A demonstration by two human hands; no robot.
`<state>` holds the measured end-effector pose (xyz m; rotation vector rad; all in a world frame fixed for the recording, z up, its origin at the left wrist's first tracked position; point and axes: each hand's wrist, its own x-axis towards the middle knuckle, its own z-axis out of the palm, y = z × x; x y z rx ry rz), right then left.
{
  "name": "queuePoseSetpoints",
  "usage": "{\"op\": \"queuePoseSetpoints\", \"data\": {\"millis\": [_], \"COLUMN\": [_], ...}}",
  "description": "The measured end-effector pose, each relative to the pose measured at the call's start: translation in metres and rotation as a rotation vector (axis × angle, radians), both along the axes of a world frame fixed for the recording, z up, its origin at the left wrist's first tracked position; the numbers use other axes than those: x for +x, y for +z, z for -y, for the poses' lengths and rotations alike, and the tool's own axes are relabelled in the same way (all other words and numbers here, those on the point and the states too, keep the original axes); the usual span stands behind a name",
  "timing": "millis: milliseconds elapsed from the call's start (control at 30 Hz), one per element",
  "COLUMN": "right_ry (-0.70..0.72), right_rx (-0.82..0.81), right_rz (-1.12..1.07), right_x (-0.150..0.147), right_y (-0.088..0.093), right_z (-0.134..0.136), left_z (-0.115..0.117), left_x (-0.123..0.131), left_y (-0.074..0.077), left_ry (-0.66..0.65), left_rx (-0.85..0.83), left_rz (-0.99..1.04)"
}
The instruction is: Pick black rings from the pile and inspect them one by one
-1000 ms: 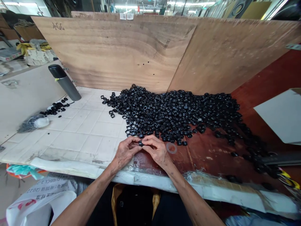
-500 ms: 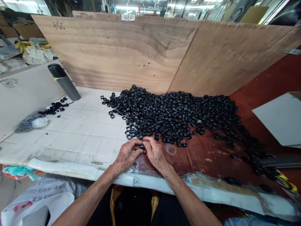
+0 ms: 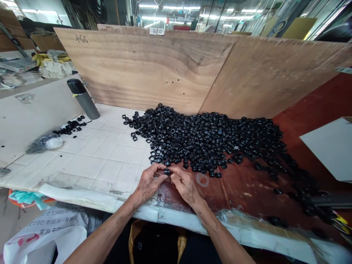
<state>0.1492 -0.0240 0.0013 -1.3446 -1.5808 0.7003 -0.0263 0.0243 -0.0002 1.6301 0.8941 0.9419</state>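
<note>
Between my fingertips, just above the front part of the table, is a small black ring-shaped part (image 3: pixel 166 171). My left hand (image 3: pixel 150 183) pinches it from the left, thumb below and fingers above. On its other side my right hand (image 3: pixel 184 184) has curled fingers, with the index fingertip touching or very near the part; its exact contact is hard to make out. Right behind both hands spreads a large heap of similar black rings (image 3: pixel 198 141), with a few loose ones at its left edge.
A dark grey bottle (image 3: pixel 86 102) stands at the back left, near small black pieces (image 3: pixel 68 127) and a filled plastic bag (image 3: pixel 44 142). A wooden board (image 3: pixel 143 69) walls off the back. At right is a white box (image 3: pixel 330 150); below the left edge, a white sack (image 3: pixel 46 234).
The view has shifted slightly, so the scene sits lower and to the right. My right fingers have drawn back and curled, leaving more of the black part showing.
</note>
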Motion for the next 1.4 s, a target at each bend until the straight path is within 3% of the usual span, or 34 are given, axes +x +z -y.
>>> {"op": "queuePoseSetpoints", "data": {"millis": [167, 400, 500, 600, 700, 767, 833, 867, 933, 1000, 1067, 1100, 1233, 1333, 1400], "right_ry": [-0.023, -0.036, -0.083, -0.162, -0.125, -0.061, 0.002, 0.014, -0.073, -0.247, -0.249, -0.201, -0.122, -0.205, -0.265], "right_rx": [0.006, -0.114, -0.267, -0.434, -0.655, -0.803, -0.867, -0.83, -0.564, -0.16, 0.048, 0.097, 0.18, 0.185, 0.096], "right_rz": [-0.04, -0.145, -0.311, -0.611, -0.882, -0.907, -0.721, -0.557, -0.155, 0.154, 0.354, 0.422, 0.457, 0.265, 0.098], "right_x": [0.0, -0.001, -0.016, -0.037, -0.049, -0.048, -0.04, -0.034, -0.019, -0.006, 0.003, 0.006, 0.009, 0.01, 0.012], "right_y": [0.004, 0.004, 0.009, 0.013, 0.016, 0.019, 0.02, 0.021, 0.02, 0.015, 0.007, 0.002, -0.019, -0.027, -0.028], "right_z": [0.001, 0.003, 0.015, 0.035, 0.06, 0.074, 0.08, 0.079, 0.066, 0.043, 0.018, 0.007, -0.012, -0.011, -0.01], "left_z": [-0.001, 0.004, 0.011, 0.027, 0.05, 0.064, 0.071, 0.07, 0.058, 0.036, 0.01, -0.002, -0.027, -0.026, -0.021], "left_x": [0.0, 0.0, -0.008, -0.022, -0.041, -0.053, -0.061, -0.063, -0.061, -0.053, -0.041, -0.035, -0.018, -0.014, -0.013], "left_y": [0.0, 0.006, 0.006, -0.003, -0.01, -0.005, 0.007, 0.014, 0.024, 0.026, 0.02, 0.016, 0.0, -0.006, -0.009], "left_ry": [0.026, -0.088, -0.087, -0.114, -0.183, -0.25, -0.347, -0.382, -0.336, -0.034, 0.241, 0.299, 0.353, 0.334, 0.326], "left_rx": [-0.018, -0.018, 0.229, 0.558, 0.793, 0.864, 0.794, 0.701, 0.479, 0.343, 0.317, 0.315, 0.349, 0.4, 0.454], "left_rz": [0.0, 0.001, -0.105, -0.204, -0.273, -0.301, -0.325, -0.336, -0.385, -0.41, -0.463, -0.505, -0.707, -0.765, -0.751]}}
